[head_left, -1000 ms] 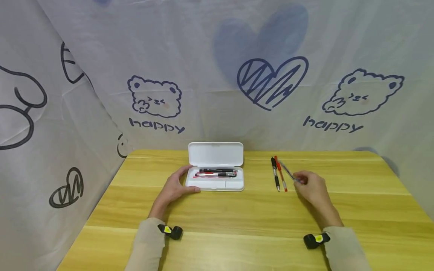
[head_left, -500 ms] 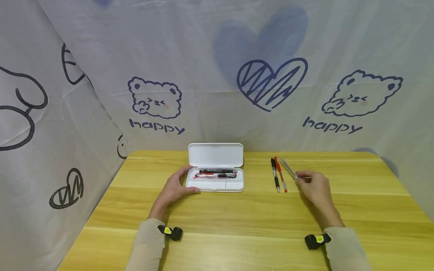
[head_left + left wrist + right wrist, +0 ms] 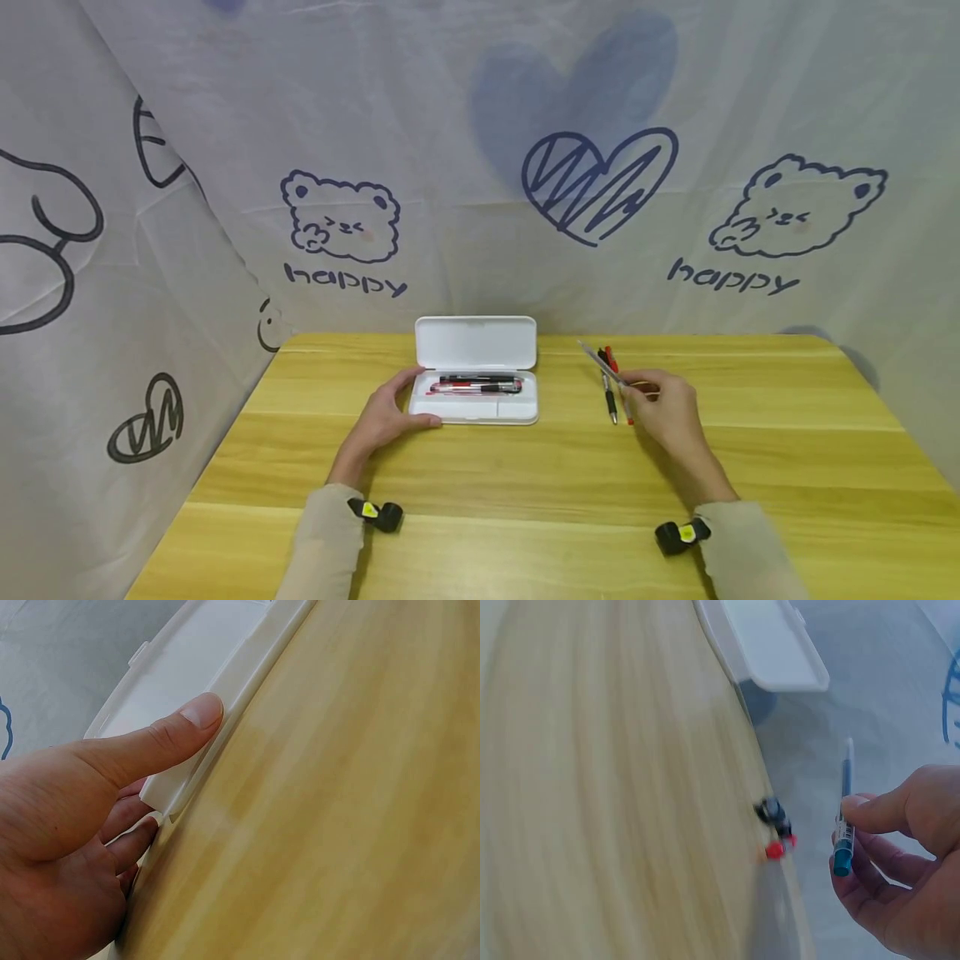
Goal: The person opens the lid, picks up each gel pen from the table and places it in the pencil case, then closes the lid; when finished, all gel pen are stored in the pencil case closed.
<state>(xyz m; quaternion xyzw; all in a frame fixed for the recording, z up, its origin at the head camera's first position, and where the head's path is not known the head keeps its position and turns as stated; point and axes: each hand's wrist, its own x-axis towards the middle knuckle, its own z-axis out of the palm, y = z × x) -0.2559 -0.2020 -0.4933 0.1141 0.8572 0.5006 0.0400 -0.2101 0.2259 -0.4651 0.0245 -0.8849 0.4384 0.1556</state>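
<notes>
My left hand (image 3: 386,418) grips the left end of a white pencil case (image 3: 450,412), its thumb (image 3: 180,731) along the front rim and the other fingers round the side. The case lies with its lid (image 3: 476,343) raised, and black and red pens (image 3: 476,383) rest in its back compartment. My right hand (image 3: 667,408) pinches a slim clear pen (image 3: 845,817) with a teal end between thumb and fingers. That pen is held over a black pen (image 3: 610,404) and a red pen (image 3: 612,360) on the table, partly covering both in the head view.
The wooden table (image 3: 510,517) runs back to a printed cloth (image 3: 465,233) hanging behind it. The case's upright lid stands near that cloth. Each sleeve carries a small black wrist camera (image 3: 678,537).
My right hand has lifted the clear pen and carried it left, from beside the red pen to over the two lying pens. The left hand keeps its place on the case.
</notes>
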